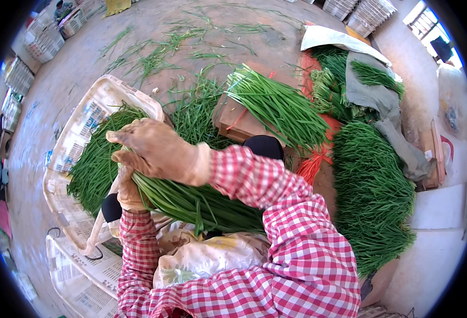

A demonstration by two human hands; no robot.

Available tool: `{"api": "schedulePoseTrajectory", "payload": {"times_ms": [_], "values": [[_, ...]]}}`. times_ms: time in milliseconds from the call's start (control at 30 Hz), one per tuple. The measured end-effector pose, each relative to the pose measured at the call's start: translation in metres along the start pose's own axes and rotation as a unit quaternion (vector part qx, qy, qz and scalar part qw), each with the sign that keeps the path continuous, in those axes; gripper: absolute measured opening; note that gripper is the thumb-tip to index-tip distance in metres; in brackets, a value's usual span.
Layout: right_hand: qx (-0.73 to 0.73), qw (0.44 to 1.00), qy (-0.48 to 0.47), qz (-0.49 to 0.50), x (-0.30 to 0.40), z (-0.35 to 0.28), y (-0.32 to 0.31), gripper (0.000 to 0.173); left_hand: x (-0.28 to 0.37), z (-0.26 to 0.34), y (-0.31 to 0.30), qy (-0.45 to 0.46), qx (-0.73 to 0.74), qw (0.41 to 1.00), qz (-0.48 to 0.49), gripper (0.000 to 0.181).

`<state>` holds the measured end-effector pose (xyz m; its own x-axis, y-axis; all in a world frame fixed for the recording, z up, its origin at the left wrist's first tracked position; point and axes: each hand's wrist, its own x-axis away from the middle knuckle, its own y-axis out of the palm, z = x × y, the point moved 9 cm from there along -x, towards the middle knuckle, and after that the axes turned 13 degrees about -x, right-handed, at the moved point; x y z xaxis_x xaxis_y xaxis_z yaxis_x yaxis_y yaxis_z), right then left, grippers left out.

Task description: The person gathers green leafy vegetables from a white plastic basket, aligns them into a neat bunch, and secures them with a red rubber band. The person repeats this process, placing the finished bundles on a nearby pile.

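Both my hands wear stained tan gloves. My left hand (130, 190) is wrapped around one end of a bunch of long green garlic chives (201, 198), whose leaves stretch right across my lap. Over that same end lies my right hand (160, 151), thumb and fingers pointing left; its palm side is hidden, so its hold cannot be told. Just beyond them, loose chives (94, 159) fill part of a white plastic basket (58, 175). A pale-stemmed pile of chives (277, 103) rests on a small wooden stand (237, 119) ahead of me.
To the right stand dense chives (368, 190) and tied bundles, partly under a grey cloth (364, 87). Red ties (311, 167) hang near the stand. Chive scraps (162, 51) litter the floor. A lower white crate (78, 270) is at my left. A person (61, 10) sits far off.
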<state>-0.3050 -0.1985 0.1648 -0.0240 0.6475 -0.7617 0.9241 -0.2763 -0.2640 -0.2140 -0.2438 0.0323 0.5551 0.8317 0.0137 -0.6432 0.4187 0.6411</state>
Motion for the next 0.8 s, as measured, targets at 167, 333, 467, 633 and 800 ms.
{"api": "schedulePoseTrajectory", "payload": {"times_ms": [167, 333, 467, 633, 800], "values": [[0.014, 0.981, 0.006, -0.196, 0.058, -0.046, 0.020, 0.039, -0.009, 0.058, 0.017, 0.041, -0.161, 0.985, -0.043, 0.032], [0.199, 0.780, 0.358, -0.474, 0.206, 0.051, 0.018, 0.022, 0.005, 0.269, -0.008, 0.153, -0.111, 0.969, -0.159, 0.016], [0.270, 0.769, 0.447, -0.367, 0.211, 0.086, -0.039, 0.039, 0.025, 0.358, 0.005, 0.323, -0.405, 0.855, -0.013, 0.028], [0.055, 0.971, 0.226, -0.055, 0.042, -0.025, -0.052, 0.059, 0.051, 0.265, 0.122, 0.454, -0.558, 0.694, -0.022, 0.023], [0.042, 0.997, 0.024, 0.058, -0.025, -0.078, -0.029, 0.111, 0.073, 0.181, 0.205, 0.591, -0.478, 0.648, -0.052, 0.023]]}}
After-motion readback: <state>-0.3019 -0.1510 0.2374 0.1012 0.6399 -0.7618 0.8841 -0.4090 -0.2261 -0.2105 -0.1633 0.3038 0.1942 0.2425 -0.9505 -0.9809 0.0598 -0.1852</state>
